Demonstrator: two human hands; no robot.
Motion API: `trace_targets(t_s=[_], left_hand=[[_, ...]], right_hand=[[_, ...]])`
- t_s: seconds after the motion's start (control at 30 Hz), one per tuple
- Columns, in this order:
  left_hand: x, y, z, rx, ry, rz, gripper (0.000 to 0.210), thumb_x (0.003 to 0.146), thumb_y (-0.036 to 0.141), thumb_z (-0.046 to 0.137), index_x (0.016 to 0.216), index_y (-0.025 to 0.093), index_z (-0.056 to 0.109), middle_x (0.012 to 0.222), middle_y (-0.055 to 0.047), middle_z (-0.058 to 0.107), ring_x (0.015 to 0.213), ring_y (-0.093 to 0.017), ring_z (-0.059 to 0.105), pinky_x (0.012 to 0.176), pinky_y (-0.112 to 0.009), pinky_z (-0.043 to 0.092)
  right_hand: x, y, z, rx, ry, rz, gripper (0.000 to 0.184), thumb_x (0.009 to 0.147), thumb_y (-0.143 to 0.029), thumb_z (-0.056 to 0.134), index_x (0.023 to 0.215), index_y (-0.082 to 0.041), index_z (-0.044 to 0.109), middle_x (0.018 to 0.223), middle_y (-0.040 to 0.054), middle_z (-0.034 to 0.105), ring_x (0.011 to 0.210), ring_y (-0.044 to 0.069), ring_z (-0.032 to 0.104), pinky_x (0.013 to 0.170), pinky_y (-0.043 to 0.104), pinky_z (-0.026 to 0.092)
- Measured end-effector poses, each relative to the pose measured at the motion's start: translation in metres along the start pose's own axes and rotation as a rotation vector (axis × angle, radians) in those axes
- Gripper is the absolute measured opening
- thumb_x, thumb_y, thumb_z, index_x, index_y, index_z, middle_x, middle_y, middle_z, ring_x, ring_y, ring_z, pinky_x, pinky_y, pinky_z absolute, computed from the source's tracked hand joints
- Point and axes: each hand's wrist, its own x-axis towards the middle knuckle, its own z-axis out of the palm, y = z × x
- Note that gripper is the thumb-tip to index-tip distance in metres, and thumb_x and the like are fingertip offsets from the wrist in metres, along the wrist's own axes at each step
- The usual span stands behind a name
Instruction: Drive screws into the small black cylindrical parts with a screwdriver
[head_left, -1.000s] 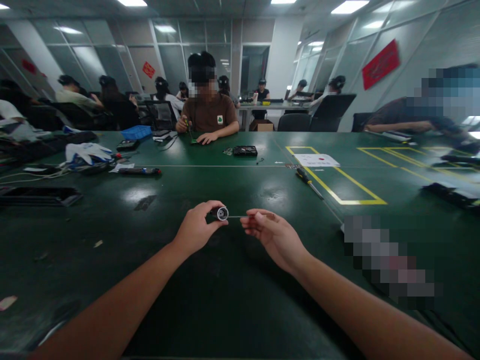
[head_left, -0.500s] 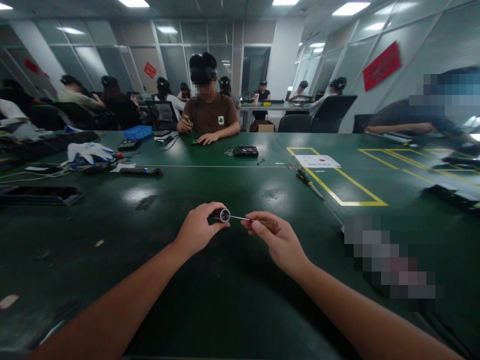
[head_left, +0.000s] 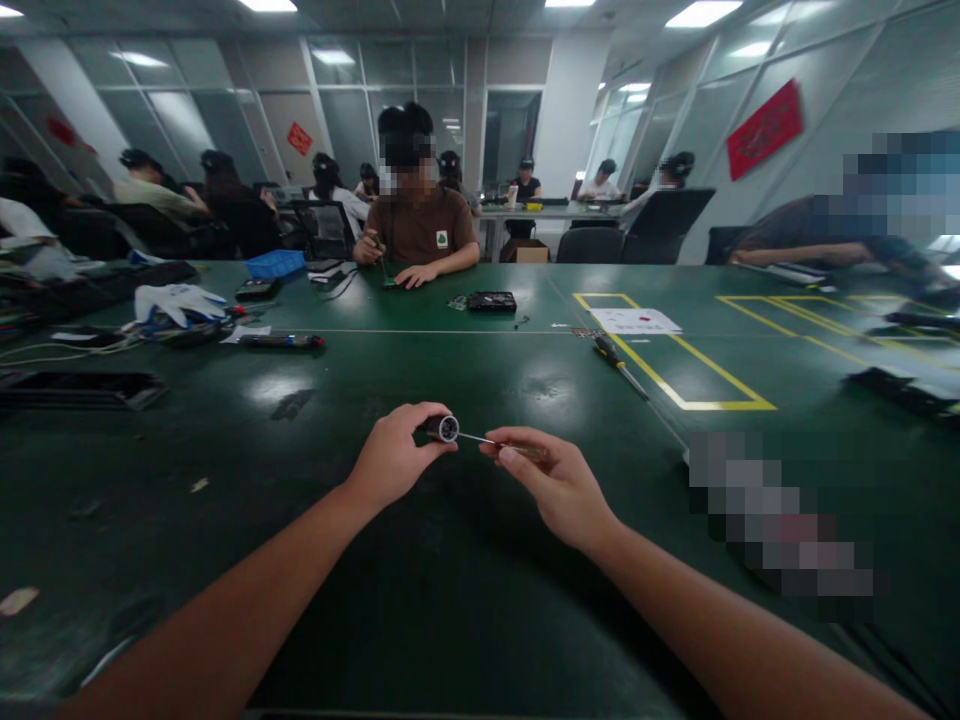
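My left hand (head_left: 399,446) is closed around a dark cylinder (head_left: 442,428) with a pale ring at its round end, which faces right. What kind of object it is, I cannot make out. In my right hand (head_left: 546,472) is a screwdriver (head_left: 475,438) with a thin metal shaft and an amber, see-through handle, partly covered by the fingers. The shaft points left, and its tip meets the ringed end of the cylinder; whether it goes inside is too small to tell. Both hands are held above the green table (head_left: 435,600).
A larger screwdriver (head_left: 621,368) lies to the right, beside yellow tape (head_left: 720,372) and a white sheet (head_left: 636,321). Farther off are a black device (head_left: 491,301) and a seated co-worker (head_left: 420,225). White gloves (head_left: 178,306) and a dark tool (head_left: 281,342) lie left.
Almost nothing differs. My right hand and the screwdriver have shifted very slightly left, and the handle sits a little lower. The left hand keeps its hold on the cylinder.
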Motion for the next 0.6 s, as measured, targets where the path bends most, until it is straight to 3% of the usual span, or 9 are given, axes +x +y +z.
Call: trace_targets(t_s=[0.17, 0.3, 0.6], left_hand=[[-0.0002, 0.0019, -0.001, 0.0, -0.022, 0.001, 0.028, 0.082, 0.025, 0.08, 0.107, 0.027, 0.07, 0.103, 0.0, 0.074, 0.095, -0.022, 0.068, 0.083, -0.035, 0.052], [-0.0001, 0.0005, -0.0004, 0.002, -0.004, 0.013, 0.03, 0.081, 0.023, 0.081, 0.108, 0.027, 0.07, 0.102, 0.0, 0.074, 0.094, -0.021, 0.068, 0.084, -0.035, 0.052], [0.0, -0.0003, -0.0015, 0.043, 0.022, 0.019, 0.031, 0.082, 0.022, 0.081, 0.11, 0.026, 0.07, 0.105, -0.001, 0.075, 0.099, -0.022, 0.068, 0.088, -0.038, 0.053]], right_hand=[[0.0008, 0.0001, 0.0007, 0.024, 0.018, 0.011, 0.023, 0.092, -0.039, 0.071, 0.112, -0.029, 0.077, 0.107, 0.0052, 0.08, 0.101, 0.025, 0.073, 0.092, 0.044, 0.055], [0.0011, -0.0003, 0.0007, -0.088, 0.062, 0.031, 0.024, 0.089, -0.038, 0.074, 0.111, -0.03, 0.079, 0.102, 0.0049, 0.08, 0.093, 0.025, 0.073, 0.085, 0.043, 0.055], [0.0044, -0.0026, 0.0009, -0.319, 0.049, 0.095, 0.028, 0.093, -0.036, 0.066, 0.115, -0.026, 0.08, 0.065, -0.0015, 0.067, 0.057, 0.017, 0.058, 0.061, 0.033, 0.047]])
